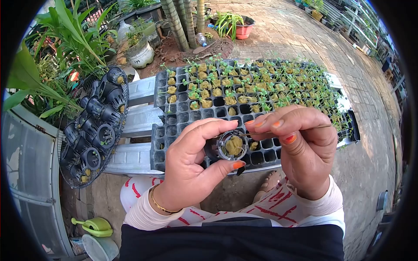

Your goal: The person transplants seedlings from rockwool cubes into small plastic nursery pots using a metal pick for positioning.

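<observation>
My left hand (187,167) wraps round a small black net pot, its open top facing up. A yellowish-brown plug (234,145) sits inside the pot. My right hand (305,148) pinches a thin stick (317,127) whose tip end is at the pot's rim. Beneath and beyond both hands are black seedling trays (178,117), with brown plugs and green sprouts in many cells; some cells nearer me hold nothing.
At the left, a wire basket (71,177) holds several black net pots. The trays rest on a slatted metal bench (130,158). A green watering can (96,226) and a bucket (100,248) stand low left. Potted plants (244,29) stand beyond.
</observation>
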Available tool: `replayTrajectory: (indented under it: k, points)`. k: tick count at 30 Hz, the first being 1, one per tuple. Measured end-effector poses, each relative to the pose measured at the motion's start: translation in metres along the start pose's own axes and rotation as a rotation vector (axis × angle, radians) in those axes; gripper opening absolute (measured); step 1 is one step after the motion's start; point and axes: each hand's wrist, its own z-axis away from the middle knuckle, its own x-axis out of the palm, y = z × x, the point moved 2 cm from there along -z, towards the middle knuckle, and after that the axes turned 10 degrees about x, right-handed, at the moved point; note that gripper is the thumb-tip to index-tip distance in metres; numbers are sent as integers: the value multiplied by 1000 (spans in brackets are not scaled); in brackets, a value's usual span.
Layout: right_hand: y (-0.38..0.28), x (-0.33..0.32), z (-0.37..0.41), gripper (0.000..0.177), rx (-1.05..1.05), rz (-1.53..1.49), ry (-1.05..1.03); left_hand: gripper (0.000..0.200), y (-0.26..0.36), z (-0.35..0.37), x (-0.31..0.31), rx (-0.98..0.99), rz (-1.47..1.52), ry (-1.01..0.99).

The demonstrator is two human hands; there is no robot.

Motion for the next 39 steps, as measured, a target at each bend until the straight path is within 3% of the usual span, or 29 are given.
replayTrajectory:
  k: [15, 25, 27, 30, 32, 34, 36, 38, 39]
  points:
    - [1, 4, -1, 13, 6, 19, -33, 51, -1, 1, 0, 30, -22, 24]
    - [0, 4, -2, 12, 131, -33, 12, 51, -3, 1, 5, -29, 34, -13]
    - [1, 3, -3, 14, 112, -77, 38, 54, -3, -1, 8, -168, 304, 26]
    - [1, -6, -6, 18, 83, -157, 107, 55, 1, -4, 5, -337, 444, 39]
    - [1, -11, -7, 21, 64, -109, 126, 58, -1, -5, 4, -348, 431, 69]
    - [0, -11, -7, 21, 90, -117, 158, 57, -3, -5, 1, -484, 738, 159]
    - [1, -12, -7, 22, 98, -119, 161, 57, -1, -7, -3, -566, 692, 148]
    - [2, -12, -7, 22, 87, -113, 158, 59, -9, -3, -6, -654, 1022, 205]
    - [2, -12, -7, 23, 75, -103, 155, 60, -8, -4, -6, -663, 1032, 200]
